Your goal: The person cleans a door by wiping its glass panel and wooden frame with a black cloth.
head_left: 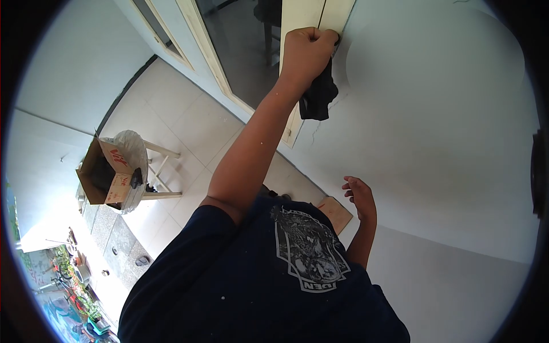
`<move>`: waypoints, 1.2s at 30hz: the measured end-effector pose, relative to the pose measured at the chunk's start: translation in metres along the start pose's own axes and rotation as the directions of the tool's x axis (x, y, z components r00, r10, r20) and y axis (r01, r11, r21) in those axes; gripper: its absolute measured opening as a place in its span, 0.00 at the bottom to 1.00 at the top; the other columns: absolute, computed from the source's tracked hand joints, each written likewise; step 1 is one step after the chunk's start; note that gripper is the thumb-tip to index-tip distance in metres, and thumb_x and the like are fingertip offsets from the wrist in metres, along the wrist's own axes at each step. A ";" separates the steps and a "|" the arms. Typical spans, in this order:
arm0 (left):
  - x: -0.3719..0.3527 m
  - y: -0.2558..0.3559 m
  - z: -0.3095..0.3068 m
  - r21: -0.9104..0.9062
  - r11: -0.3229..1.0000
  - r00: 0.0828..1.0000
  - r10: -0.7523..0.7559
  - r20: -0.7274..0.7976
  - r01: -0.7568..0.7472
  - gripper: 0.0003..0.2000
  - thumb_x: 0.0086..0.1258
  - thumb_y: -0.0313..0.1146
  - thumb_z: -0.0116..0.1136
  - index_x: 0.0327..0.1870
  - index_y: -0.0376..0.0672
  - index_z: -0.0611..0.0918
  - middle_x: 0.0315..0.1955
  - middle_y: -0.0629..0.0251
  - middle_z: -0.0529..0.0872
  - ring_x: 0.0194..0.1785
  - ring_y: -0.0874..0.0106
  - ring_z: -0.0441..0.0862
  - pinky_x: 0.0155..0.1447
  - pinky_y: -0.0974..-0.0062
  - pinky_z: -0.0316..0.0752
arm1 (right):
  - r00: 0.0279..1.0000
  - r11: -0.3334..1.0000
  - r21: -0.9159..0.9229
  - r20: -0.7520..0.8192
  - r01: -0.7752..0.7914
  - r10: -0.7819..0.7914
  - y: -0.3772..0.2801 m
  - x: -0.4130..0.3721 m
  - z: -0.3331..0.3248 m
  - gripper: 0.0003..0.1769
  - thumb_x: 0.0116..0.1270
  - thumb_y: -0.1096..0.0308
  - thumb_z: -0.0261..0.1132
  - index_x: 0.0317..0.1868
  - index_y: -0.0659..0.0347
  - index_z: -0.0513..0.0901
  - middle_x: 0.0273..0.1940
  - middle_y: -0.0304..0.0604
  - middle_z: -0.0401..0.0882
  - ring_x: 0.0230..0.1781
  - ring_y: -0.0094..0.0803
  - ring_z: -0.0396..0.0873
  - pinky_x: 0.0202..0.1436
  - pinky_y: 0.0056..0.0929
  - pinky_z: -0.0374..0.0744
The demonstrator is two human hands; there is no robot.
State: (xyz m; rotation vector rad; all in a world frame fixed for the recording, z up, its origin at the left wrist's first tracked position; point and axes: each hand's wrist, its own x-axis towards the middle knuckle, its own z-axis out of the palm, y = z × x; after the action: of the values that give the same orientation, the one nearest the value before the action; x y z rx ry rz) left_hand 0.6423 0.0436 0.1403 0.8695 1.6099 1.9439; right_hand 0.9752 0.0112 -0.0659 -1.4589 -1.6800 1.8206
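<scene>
Left hand (311, 52) pinching black cloth (318, 100), right hand (362, 200) bare

Our left arm reaches up, its fingers pressed together at the top of the cloth, which hangs by the edge of the cream frame (300, 14), beside the wall (434, 120). We hold the right hand lower, fingers half curled and parted, nothing visible in its grasp. Near it, partly hidden by our dark shirt (189, 274), lies a brown card (338, 216). Farther left, on the tiles (189, 123), stands a stool (163, 149) bearing an open box (119, 187)
</scene>
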 end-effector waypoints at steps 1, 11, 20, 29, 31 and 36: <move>0.002 0.007 0.001 -0.018 0.999 0.999 0.038 0.002 -0.038 0.12 0.62 0.35 0.62 0.22 0.37 0.80 0.18 0.67 0.78 0.18 0.76 0.75 0.26 0.75 0.72 | 1.000 1.000 -0.009 -0.006 -0.024 0.024 0.000 0.002 0.000 0.20 0.78 0.54 0.58 0.56 0.61 0.83 0.39 0.38 0.83 0.33 0.22 0.76 0.37 0.22 0.73; 0.009 -0.015 -0.014 0.008 0.997 0.997 -0.082 0.013 0.082 0.13 0.63 0.36 0.63 0.23 0.37 0.80 0.18 0.67 0.78 0.20 0.76 0.76 0.26 0.75 0.72 | 1.000 1.000 0.004 0.002 -0.030 0.030 0.003 0.005 0.005 0.21 0.77 0.52 0.57 0.57 0.60 0.83 0.39 0.35 0.83 0.33 0.20 0.75 0.35 0.21 0.70; 0.023 -0.001 -0.014 -0.031 1.000 0.999 -0.002 0.048 0.004 0.13 0.62 0.36 0.63 0.22 0.37 0.79 0.18 0.67 0.79 0.20 0.77 0.75 0.26 0.74 0.72 | 0.999 0.999 0.043 -0.040 0.000 0.002 -0.003 0.004 0.010 0.22 0.77 0.51 0.59 0.57 0.60 0.83 0.39 0.35 0.83 0.33 0.20 0.75 0.34 0.20 0.70; 0.021 0.017 -0.012 0.071 0.990 0.993 0.118 0.022 -0.119 0.12 0.62 0.36 0.63 0.23 0.36 0.81 0.17 0.69 0.78 0.21 0.79 0.74 0.27 0.76 0.70 | 0.992 0.993 0.061 -0.068 -0.099 0.103 0.002 -0.011 0.006 0.21 0.76 0.51 0.60 0.57 0.57 0.83 0.40 0.36 0.83 0.33 0.20 0.75 0.34 0.19 0.69; 0.017 0.018 -0.011 0.059 0.995 0.997 0.077 0.026 -0.078 0.12 0.62 0.36 0.63 0.23 0.35 0.81 0.17 0.68 0.78 0.21 0.79 0.74 0.27 0.76 0.70 | 0.993 0.994 0.087 -0.088 -0.070 0.078 -0.001 -0.012 0.008 0.21 0.76 0.51 0.59 0.57 0.57 0.83 0.40 0.36 0.84 0.34 0.21 0.75 0.35 0.20 0.70; 0.014 -0.045 -0.021 0.119 0.992 0.999 -0.044 0.024 0.041 0.13 0.62 0.35 0.63 0.22 0.35 0.80 0.17 0.68 0.78 0.20 0.79 0.73 0.27 0.77 0.69 | 0.994 0.995 0.076 -0.086 -0.064 0.071 0.000 -0.009 0.010 0.21 0.77 0.52 0.59 0.57 0.59 0.83 0.40 0.37 0.84 0.34 0.22 0.75 0.36 0.21 0.71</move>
State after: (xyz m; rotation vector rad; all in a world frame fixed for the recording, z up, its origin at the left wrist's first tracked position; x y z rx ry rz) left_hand 0.6155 0.0477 0.0964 0.8956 1.7287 1.8152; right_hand 0.9713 -0.0009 -0.0634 -1.5587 -1.5235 1.8038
